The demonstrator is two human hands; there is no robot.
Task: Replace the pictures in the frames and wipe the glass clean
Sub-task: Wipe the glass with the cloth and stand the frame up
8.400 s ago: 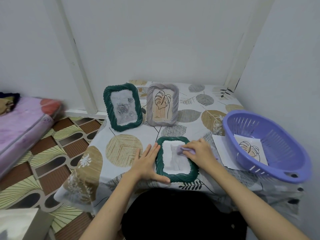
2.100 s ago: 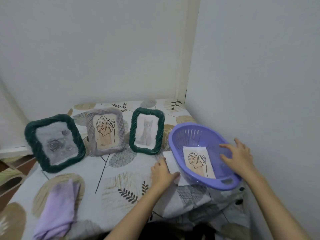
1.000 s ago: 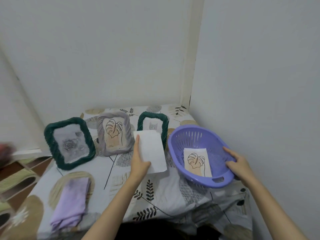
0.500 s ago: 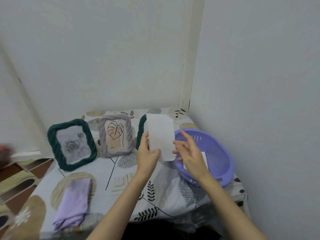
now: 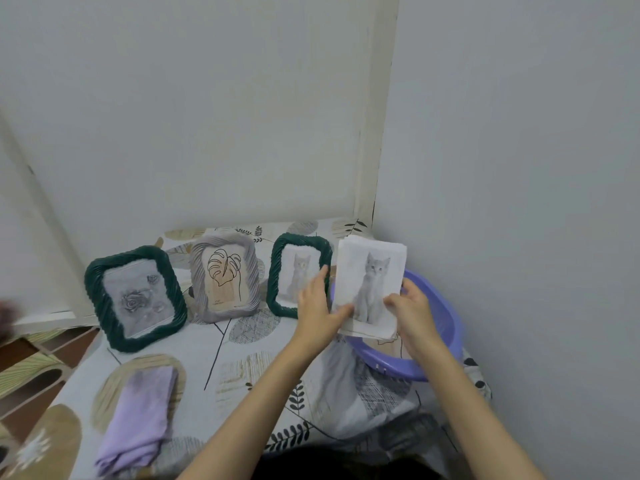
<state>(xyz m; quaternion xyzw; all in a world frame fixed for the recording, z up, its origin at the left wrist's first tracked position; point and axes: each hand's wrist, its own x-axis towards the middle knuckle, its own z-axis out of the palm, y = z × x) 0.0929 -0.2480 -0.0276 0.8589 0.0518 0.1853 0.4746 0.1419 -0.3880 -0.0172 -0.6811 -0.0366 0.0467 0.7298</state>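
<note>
Tablecloth (image 5: pixel 242 368): leaf print, covers table | Walls (image 5: pixel 207 116): white, far and right | Floor (image 5: pixel 31 372): patterned, left | Post (image 5: pixel 372 133): corner, upright

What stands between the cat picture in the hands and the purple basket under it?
Nothing visible. Both hands, left hand and right hand, hold the cat picture directly above the purple basket. The basket's inside is mostly hidden behind the picture.

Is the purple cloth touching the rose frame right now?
Apart. The head view shows the purple cloth lying folded at the table's near left, with a clear strip of patterned tablecloth between it and the rose frame standing behind it.
</note>
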